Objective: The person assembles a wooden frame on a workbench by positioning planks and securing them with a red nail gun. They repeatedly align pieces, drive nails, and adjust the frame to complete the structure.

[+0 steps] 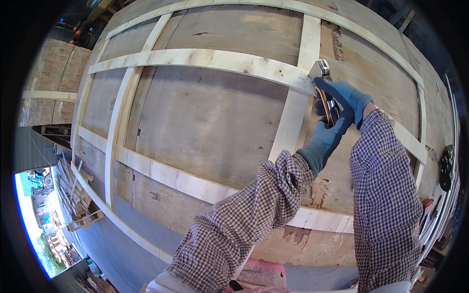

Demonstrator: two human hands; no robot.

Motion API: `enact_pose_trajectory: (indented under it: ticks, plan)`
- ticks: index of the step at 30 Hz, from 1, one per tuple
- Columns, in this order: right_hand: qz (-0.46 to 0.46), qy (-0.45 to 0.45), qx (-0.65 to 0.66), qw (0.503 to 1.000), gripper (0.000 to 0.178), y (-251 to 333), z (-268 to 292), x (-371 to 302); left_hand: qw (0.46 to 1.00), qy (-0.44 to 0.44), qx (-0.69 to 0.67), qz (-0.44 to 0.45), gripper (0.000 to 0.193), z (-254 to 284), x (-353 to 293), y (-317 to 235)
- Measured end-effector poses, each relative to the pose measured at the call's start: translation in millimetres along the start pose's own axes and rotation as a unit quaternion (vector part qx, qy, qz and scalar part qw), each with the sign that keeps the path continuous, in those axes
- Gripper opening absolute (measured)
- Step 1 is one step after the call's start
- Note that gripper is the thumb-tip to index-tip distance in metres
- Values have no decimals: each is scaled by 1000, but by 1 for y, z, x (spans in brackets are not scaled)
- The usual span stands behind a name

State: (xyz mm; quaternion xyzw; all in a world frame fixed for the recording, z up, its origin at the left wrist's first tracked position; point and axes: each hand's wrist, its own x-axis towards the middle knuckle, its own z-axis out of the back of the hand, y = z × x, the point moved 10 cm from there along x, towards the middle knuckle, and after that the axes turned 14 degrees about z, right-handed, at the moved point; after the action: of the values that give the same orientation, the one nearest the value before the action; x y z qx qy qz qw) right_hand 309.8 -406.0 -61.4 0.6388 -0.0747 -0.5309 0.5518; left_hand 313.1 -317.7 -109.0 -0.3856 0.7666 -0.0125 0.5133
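Note:
A wooden frame of pale slats (215, 59) lies on a large, worn plywood board. Both my hands wear blue gloves with dark palms. They are together on a staple gun (321, 68) with a silver metal head and an orange-and-black body. Its head stands over the joint where a long slat meets a cross slat (288, 122). My left hand (326, 141) is closed round the gun's lower, nearer part. Further up, my right hand (349, 97) grips it from the right side. The fingers hide much of the body, and the tip's contact with the wood cannot be made out.
A strapped stack of wood pieces (56, 73) stands at the far left, with loose boards (73, 188) below it. On the right edge lie a black object (445, 167) and a red-tipped tool (426, 202). Pink material (264, 273) shows at the near edge.

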Motion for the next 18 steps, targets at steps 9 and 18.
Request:
enact_pose_trajectory:
  ticks: [9, 18]
  plan:
    - [17, -94, -104, 990, 44, -8, 9, 17, 997, 21, -65, -25, 37, 13, -11, -5]
    - [35, -81, -42, 995, 48, -11, -4, 7, 998, -6, -32, -55, 38, 21, -11, -2]
